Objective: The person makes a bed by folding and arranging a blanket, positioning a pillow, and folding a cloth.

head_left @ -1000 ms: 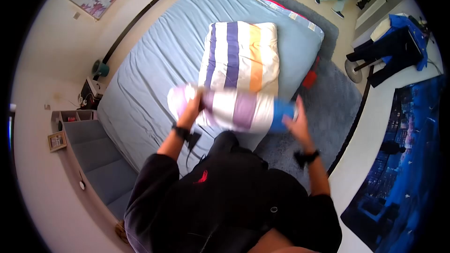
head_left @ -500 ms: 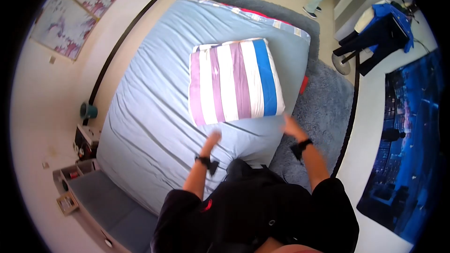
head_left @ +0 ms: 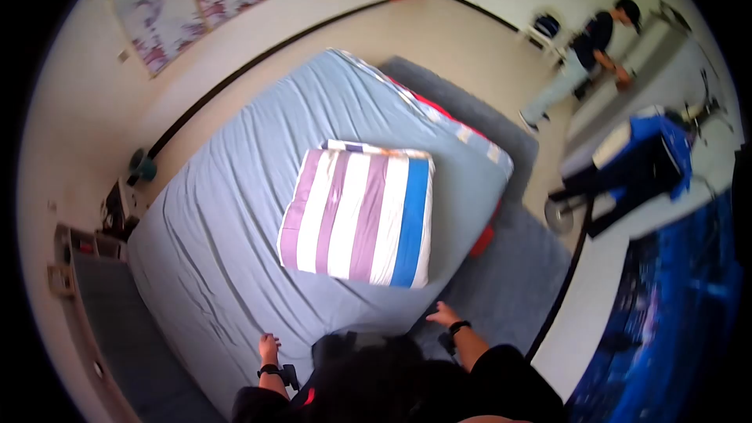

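Observation:
A folded quilt (head_left: 356, 215) with purple, white and blue stripes lies on the light blue sheet of the bed (head_left: 227, 219). My left hand (head_left: 269, 345) hovers over the bed near its front side, left of my body, holding nothing, with its fingers loosely bent. On the other side, my right hand (head_left: 443, 313) is in the air by the bed's right edge, below the quilt's near right corner. Its fingers are apart and nothing is in them. Both hands are clear of the quilt, and each wrist wears a black band.
Grey rugs (head_left: 501, 266) run along the bed's right and far sides. A stand draped with clothes (head_left: 642, 172) is at the right, and another person (head_left: 583, 55) stands beyond it. A grey padded bench (head_left: 129, 337) is at the left, near a green bin (head_left: 142, 165).
Both hands have drawn back from the quilt's near edge toward my body. My view has tilted up, showing more of the far room and the other person.

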Demonstrator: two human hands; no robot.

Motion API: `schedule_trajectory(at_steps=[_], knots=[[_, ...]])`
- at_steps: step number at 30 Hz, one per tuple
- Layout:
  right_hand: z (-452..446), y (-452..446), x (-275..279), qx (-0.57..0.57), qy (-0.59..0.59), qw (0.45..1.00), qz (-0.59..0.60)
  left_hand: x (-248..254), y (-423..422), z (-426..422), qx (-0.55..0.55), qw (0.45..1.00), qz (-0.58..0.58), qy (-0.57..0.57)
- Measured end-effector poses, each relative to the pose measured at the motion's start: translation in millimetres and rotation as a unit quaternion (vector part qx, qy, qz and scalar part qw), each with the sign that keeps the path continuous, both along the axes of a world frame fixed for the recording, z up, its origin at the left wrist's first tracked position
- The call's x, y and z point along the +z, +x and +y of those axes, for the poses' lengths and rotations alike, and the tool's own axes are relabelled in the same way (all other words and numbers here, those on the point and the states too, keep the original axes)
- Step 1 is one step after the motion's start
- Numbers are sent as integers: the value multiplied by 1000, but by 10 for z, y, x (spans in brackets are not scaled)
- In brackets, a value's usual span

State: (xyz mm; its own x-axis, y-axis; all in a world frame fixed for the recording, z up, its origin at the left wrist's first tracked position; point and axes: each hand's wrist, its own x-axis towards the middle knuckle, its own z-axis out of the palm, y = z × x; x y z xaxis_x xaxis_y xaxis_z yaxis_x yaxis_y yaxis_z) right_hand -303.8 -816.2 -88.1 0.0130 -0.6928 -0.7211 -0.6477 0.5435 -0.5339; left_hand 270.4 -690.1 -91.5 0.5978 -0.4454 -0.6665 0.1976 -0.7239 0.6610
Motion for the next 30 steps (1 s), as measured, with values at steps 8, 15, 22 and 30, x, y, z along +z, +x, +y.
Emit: schedule_trajectory(at_steps=[8, 15, 22, 30], knots=[[-1041, 406, -366, 68, -85, 991, -77, 370, -2902, -309, -763, 627, -30, -154], [-1055, 713, -923, -164, -45, 940, -296, 596, -2806, -56, -601, 796, 67, 15], [-1026, 725, -819, -108, 23, 968, -227, 509, -1680, 592, -350, 897, -149, 224], [-770, 1648, -172, -206, -113, 972, 25, 803, -1330, 1760, -181, 983, -29, 27]])
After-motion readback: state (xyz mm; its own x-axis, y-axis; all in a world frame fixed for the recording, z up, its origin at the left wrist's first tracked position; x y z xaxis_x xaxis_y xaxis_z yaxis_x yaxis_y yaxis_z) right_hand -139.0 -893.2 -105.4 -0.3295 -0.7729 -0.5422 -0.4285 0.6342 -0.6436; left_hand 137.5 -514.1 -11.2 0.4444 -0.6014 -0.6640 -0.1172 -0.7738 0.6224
